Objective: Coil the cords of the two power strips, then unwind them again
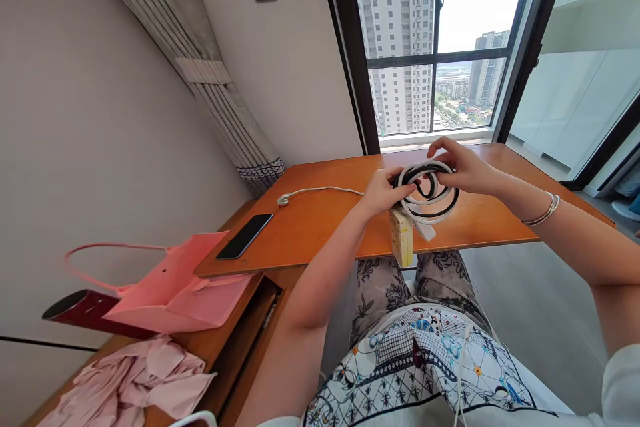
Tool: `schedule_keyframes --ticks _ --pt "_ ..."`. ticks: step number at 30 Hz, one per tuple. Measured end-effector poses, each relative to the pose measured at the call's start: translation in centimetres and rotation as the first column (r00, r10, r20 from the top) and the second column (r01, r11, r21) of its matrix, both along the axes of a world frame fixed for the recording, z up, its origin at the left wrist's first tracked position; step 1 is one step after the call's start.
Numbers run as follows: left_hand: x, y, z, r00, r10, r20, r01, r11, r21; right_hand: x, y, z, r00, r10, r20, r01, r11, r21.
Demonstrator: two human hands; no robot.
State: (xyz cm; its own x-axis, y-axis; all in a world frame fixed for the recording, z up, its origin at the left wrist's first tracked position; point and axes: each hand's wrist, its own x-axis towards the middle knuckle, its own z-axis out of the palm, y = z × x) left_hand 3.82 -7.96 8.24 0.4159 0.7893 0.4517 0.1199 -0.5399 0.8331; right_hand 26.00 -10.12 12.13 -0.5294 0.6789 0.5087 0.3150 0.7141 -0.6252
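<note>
Head: wooden table under coiled cables, window beyond.

A phone lies on the desk, a pink bag rests on the cabinet beside a dark red object, pink cloth lies crumpled nearby, and a banded grey curtain hangs left of the window, past which tall buildings stand.
</note>
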Motion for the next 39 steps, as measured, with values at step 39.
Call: schedule_keyframes --ticks 39 --pt "-0.2 1.3 2.9 0.966 -0.223 -0.131 0.253 0.922 0.293 -3.7 -1.2 1.0 0.909 -0.385 0.161 0.344 0.910 0.233"
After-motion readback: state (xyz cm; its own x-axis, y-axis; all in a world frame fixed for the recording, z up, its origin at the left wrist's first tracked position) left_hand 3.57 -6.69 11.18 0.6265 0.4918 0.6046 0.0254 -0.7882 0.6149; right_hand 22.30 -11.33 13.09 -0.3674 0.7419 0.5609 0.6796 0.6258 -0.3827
